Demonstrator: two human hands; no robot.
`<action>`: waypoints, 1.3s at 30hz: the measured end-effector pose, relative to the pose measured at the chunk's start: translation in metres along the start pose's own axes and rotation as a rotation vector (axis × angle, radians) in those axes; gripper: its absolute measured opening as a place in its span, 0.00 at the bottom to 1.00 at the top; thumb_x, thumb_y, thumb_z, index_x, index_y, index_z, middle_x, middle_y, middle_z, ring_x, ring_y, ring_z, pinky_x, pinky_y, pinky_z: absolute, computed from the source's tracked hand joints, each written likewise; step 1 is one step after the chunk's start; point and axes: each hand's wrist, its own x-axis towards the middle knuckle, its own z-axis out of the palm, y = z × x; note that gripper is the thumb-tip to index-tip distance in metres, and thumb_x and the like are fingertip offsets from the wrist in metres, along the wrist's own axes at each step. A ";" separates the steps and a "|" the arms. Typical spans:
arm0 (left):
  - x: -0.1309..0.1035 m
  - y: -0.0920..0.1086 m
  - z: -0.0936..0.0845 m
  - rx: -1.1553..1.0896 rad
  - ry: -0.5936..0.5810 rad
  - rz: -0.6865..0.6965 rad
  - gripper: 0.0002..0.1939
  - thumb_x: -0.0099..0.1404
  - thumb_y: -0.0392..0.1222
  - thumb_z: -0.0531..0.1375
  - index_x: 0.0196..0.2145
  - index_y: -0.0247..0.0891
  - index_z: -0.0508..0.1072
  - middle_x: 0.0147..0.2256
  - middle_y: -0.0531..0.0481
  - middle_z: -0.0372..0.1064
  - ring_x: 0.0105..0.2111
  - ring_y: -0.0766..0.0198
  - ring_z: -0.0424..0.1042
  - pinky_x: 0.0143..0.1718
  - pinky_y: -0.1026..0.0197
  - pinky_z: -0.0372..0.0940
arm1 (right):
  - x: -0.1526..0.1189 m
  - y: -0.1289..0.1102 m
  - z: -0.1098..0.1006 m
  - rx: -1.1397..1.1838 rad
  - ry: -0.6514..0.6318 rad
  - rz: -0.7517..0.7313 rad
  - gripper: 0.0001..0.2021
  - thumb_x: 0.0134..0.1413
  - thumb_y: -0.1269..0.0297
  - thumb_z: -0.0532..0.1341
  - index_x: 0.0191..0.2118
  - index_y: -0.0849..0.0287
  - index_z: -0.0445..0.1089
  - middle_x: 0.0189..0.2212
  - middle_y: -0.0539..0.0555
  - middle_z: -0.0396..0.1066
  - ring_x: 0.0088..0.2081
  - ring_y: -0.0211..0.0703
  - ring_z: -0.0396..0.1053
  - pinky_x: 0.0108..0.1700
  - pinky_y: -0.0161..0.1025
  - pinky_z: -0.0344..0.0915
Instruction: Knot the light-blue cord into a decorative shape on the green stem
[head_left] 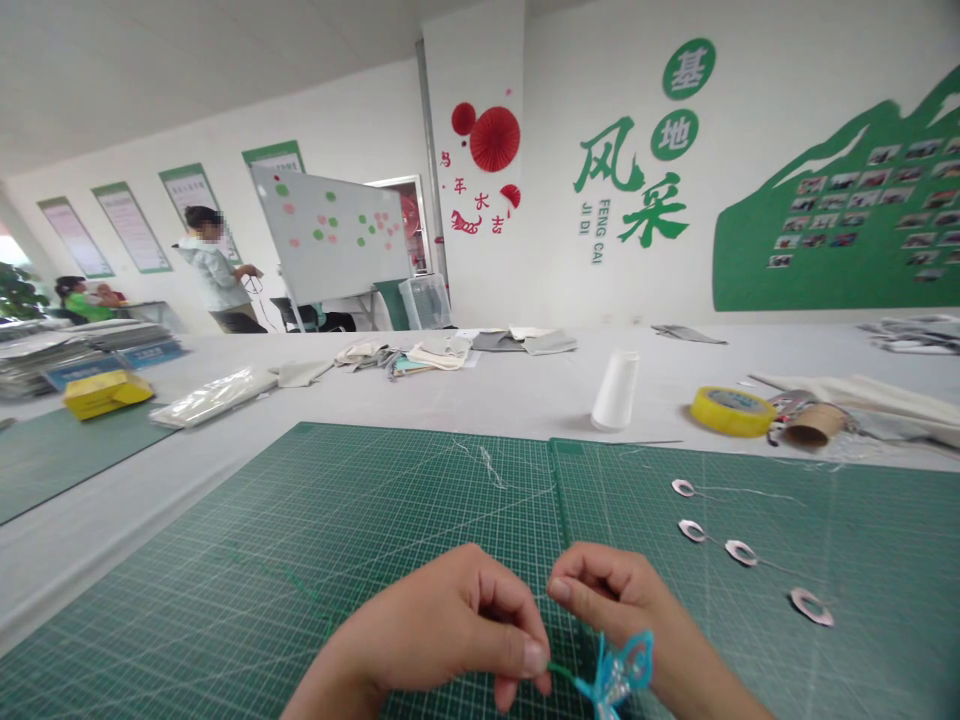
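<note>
Between the thumb and fingers of my left hand [480, 635] is the green stem of a blue flower-like ornament [622, 672]. Its openwork petals have a shiny, clear middle and hang tilted in front of my right wrist. My right hand [611, 590] is closed just to the right, thumb against curled fingers. Whatever those fingers pinch, if anything, is too fine to make out. Both hands are above the green cutting mat [420, 500]. Right of them lie several small pale rings [741, 552], some with thin thread tails.
A white cone [616, 392] stands beyond the mats, with a yellow tape roll [733, 411] and a cardboard tube [816, 425] to its right. Fabric pieces [442, 352] lie farther back. On the left are a yellow box [107, 393] and a plastic-wrapped packet [217, 397]. A person [214, 268] stands behind.
</note>
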 end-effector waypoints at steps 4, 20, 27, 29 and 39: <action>0.002 -0.005 0.003 0.170 0.025 -0.043 0.08 0.53 0.34 0.57 0.24 0.37 0.76 0.19 0.56 0.64 0.17 0.72 0.59 0.23 0.68 0.55 | 0.000 -0.006 -0.005 -0.039 -0.079 0.004 0.19 0.52 0.47 0.61 0.25 0.61 0.67 0.18 0.43 0.53 0.21 0.33 0.47 0.23 0.32 0.45; 0.012 -0.016 0.002 0.547 0.322 -0.063 0.10 0.57 0.37 0.54 0.23 0.36 0.73 0.18 0.55 0.66 0.20 0.69 0.63 0.22 0.68 0.54 | -0.019 -0.036 0.005 -0.534 0.071 -0.209 0.12 0.59 0.63 0.55 0.27 0.56 0.71 0.18 0.46 0.60 0.21 0.36 0.57 0.24 0.33 0.52; 0.017 -0.012 -0.002 0.505 0.476 -0.027 0.10 0.58 0.38 0.54 0.22 0.35 0.71 0.19 0.55 0.66 0.21 0.69 0.62 0.24 0.66 0.54 | -0.026 -0.032 0.011 -0.611 0.049 -0.359 0.11 0.61 0.68 0.52 0.30 0.56 0.69 0.23 0.48 0.69 0.24 0.37 0.65 0.26 0.33 0.57; 0.018 -0.011 -0.003 0.464 0.513 -0.015 0.10 0.59 0.39 0.55 0.24 0.35 0.72 0.20 0.55 0.67 0.22 0.68 0.63 0.25 0.66 0.55 | -0.026 -0.031 0.012 -0.633 0.025 -0.361 0.12 0.61 0.68 0.51 0.31 0.56 0.69 0.23 0.49 0.69 0.24 0.37 0.66 0.26 0.33 0.58; 0.016 -0.005 -0.007 0.145 0.543 0.061 0.05 0.60 0.40 0.57 0.30 0.35 0.68 0.22 0.58 0.61 0.19 0.72 0.51 0.21 0.67 0.48 | -0.024 -0.022 0.018 -0.620 0.057 -0.269 0.13 0.61 0.66 0.49 0.28 0.56 0.66 0.20 0.47 0.64 0.22 0.36 0.62 0.25 0.33 0.55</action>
